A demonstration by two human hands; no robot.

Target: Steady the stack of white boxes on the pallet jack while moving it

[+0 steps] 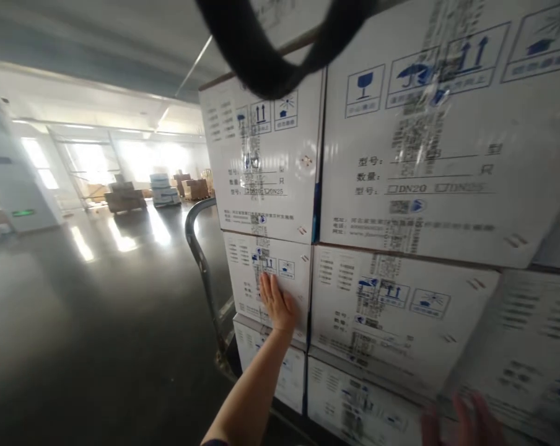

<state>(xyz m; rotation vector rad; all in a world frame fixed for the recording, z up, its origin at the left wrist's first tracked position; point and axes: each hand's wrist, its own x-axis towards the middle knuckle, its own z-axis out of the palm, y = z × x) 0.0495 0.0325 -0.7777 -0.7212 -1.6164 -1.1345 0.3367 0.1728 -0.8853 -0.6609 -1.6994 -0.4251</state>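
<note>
— What has your left grip got?

— My left hand [277, 301] lies flat, fingers spread and pointing up, palm pressed on the front of a white carton [267, 279]. It closes on nothing; it only touches the cardboard. That carton sits in the middle row of the left column of the stack, with another carton [261, 164] above it and one [271, 365] beneath.

— And the right?

— My right hand [463, 422] shows only as blurred fingertips at the near right edge, against the lower cartons [401, 313] of the right column. I cannot tell how far it is open or whether it holds anything.

— What lies around the stack?

— A curved metal handle [197, 244] of a cart rises just left of the cartons. Left of that is shiny dark floor [98, 297]. Far off, by bright windows, stand more stacked boxes [124, 197]. A dark strap [261, 56] hangs across the top, near the camera.
</note>
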